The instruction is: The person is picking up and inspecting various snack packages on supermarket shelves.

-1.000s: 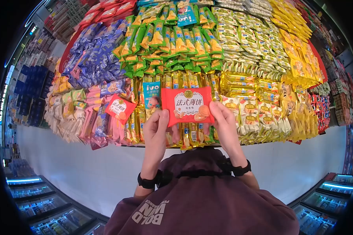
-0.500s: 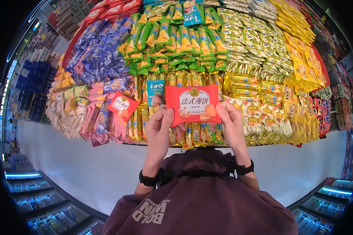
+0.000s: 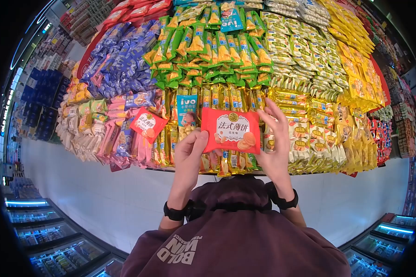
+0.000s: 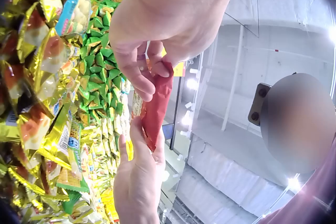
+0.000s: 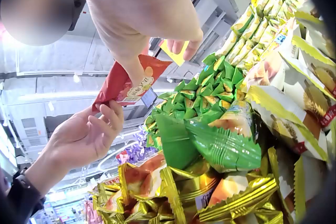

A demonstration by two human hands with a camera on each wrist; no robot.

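In the head view a red packet of thin biscuits [image 3: 231, 130] faces up, held over the snack display. My left hand [image 3: 189, 150] pinches its left edge between thumb and curled fingers; the left wrist view shows this packet [image 4: 157, 108] edge-on below that hand [image 4: 168, 24]. At its right side, my right hand [image 3: 275, 145] has its fingers spread and raised off the packet. The right thumb stays by the packet's lower right corner. From the right wrist, the packet's printed face [image 5: 139, 82] shows beside the thumb, with the fingers apart from it.
A similar red packet [image 3: 148, 125] lies on the pile to the left, near a teal "ivo" packet [image 3: 186, 111]. Green-wrapped snacks [image 3: 212, 44], purple ones [image 3: 125, 55] and yellow bags [image 3: 360, 87] fill the sloped display. Pale floor [image 3: 101, 198] lies in front.
The right hand has loosened from the packet's right edge, its fingers lifting and spreading. The left hand keeps its pinch. Hands and packet have shifted slightly rightward in the head view.
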